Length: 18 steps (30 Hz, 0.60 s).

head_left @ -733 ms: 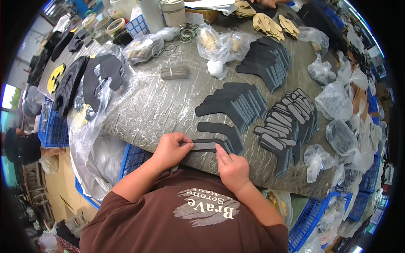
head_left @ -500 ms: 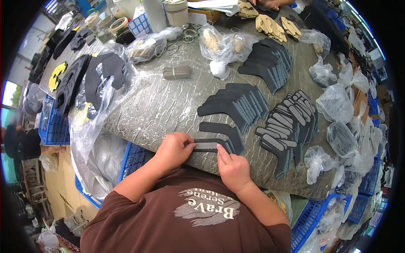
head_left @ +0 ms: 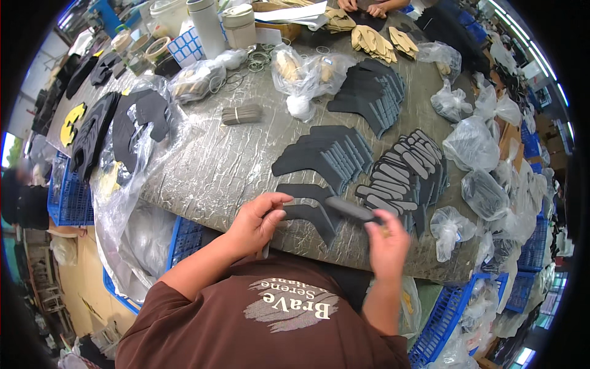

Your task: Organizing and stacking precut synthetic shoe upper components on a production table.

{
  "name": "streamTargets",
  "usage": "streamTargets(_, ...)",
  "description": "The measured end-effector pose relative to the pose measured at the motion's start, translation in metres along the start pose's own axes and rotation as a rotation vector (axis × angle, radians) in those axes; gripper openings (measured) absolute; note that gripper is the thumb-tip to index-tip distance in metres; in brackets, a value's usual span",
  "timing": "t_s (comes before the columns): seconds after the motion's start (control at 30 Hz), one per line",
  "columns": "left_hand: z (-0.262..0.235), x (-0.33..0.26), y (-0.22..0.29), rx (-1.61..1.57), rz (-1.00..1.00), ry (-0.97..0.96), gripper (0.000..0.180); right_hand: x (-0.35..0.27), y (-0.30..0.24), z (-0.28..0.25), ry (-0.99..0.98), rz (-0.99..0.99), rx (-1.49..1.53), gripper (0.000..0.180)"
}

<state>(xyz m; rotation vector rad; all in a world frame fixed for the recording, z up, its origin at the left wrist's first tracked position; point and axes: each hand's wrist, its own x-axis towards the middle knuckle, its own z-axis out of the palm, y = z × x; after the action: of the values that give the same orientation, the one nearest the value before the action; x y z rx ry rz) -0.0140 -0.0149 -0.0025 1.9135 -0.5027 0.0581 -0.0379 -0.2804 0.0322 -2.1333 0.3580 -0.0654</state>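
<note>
My right hand [head_left: 388, 240], smeared by motion, pinches one end of a blurred dark flat piece [head_left: 350, 208] above the table's near edge. To its left, my left hand [head_left: 255, 224] is curled, thumb and forefinger tips slightly apart beside the top black angled cutout [head_left: 310, 214] of a small low stack. A thin pale sliver [head_left: 265, 251] pokes out below that hand; what it belongs to is hidden. Just beyond lies another black angled cutout [head_left: 301, 189]. A fanned stack of black cutouts with grey strips [head_left: 399, 172] lies right of the hands.
Two fanned stacks, a nearer one of plain black cutouts [head_left: 319, 150] and a farther one [head_left: 369, 92], lie beyond. A banded bundle [head_left: 241, 114] rests at centre-left. Knotted plastic bags [head_left: 470, 147] line the right side. A co-worker's hands [head_left: 377, 8] are at the far edge, near tan cutouts [head_left: 372, 43].
My right hand has lifted away from the grey-stripped cutout at the near edge and moved right with a dark piece. My left hand stays near the low stack, its fingertips now slightly parted.
</note>
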Motion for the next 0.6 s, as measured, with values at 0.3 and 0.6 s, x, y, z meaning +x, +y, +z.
streamTargets(0.3,0.038,0.007,-0.002,-0.479,0.039,-0.234,0.089,-0.020,-0.023,0.041,-0.527,-0.135,0.309,0.011)
streamTargets(0.6,0.019,0.008,0.018,-0.091,0.067,-0.391,0.106,-0.016,-0.022,0.056,-0.815,0.071,0.469,0.009)
